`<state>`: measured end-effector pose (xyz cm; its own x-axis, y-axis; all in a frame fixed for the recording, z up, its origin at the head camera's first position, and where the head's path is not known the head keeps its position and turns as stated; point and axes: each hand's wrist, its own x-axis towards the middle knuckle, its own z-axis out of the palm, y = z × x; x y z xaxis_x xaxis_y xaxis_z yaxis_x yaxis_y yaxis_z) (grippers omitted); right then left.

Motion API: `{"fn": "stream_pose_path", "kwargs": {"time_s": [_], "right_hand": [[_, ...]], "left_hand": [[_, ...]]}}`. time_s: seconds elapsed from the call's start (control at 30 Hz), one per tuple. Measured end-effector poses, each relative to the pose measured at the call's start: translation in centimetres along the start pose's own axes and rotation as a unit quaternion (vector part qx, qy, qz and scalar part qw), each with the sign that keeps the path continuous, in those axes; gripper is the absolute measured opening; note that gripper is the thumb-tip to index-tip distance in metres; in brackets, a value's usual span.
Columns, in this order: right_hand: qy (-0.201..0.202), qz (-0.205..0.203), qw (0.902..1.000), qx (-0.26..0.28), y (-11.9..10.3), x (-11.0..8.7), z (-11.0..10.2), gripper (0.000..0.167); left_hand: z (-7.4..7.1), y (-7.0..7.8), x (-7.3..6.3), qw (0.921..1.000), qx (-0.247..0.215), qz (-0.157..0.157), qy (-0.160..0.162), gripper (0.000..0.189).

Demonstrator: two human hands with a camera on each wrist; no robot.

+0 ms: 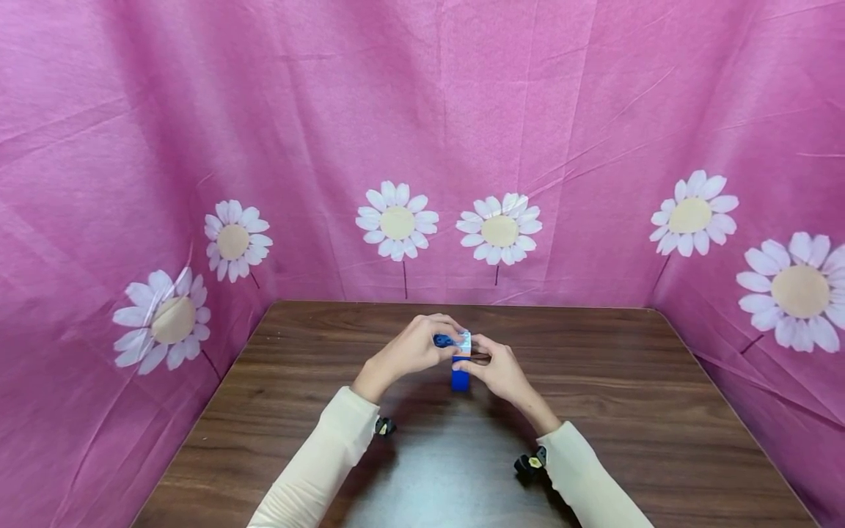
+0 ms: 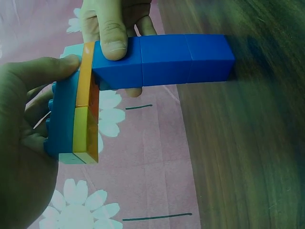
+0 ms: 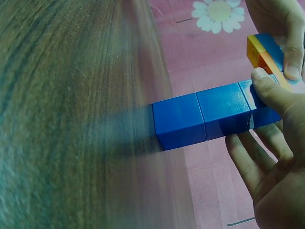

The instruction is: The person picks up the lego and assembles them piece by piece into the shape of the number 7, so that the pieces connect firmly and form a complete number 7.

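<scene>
Three blue building bricks (image 2: 167, 59) form an upright column whose lower end meets the tabletop. Across the column's top lie an orange brick (image 2: 86, 90) and a yellow brick (image 2: 86, 133) side by side. A darker blue studded brick (image 2: 64, 112) caps them, with a pale blue brick (image 1: 465, 341) beside it. My left hand (image 1: 412, 345) grips this top layer, thumb pressed near the orange brick's end. From the other side, my right hand (image 1: 498, 367) pinches the uppermost blue brick, its thumb on the near face and fingers behind. Parts of the top bricks are hidden by my fingers.
The brown wood-grain table (image 1: 607, 396) extends around the bricks on all sides. A pink cloth (image 1: 317, 161) with white daisies hangs along its back and sides. Small black wrist cameras hang below both cream sleeves (image 1: 587, 466), close over the table.
</scene>
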<state>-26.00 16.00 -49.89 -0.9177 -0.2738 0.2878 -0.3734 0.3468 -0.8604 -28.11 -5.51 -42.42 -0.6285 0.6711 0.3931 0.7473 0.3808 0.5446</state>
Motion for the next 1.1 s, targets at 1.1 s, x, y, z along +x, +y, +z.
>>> {"fn": "stream_pose_path", "kwargs": {"time_s": [1.1], "right_hand": [[0.007, -0.002, 0.9997, 0.024, -0.07, -0.32, 0.22, 0.042]], "left_hand": [[-0.03, 0.52, -0.30, 0.9987, 0.023, -0.044, 0.004, 0.016]]}}
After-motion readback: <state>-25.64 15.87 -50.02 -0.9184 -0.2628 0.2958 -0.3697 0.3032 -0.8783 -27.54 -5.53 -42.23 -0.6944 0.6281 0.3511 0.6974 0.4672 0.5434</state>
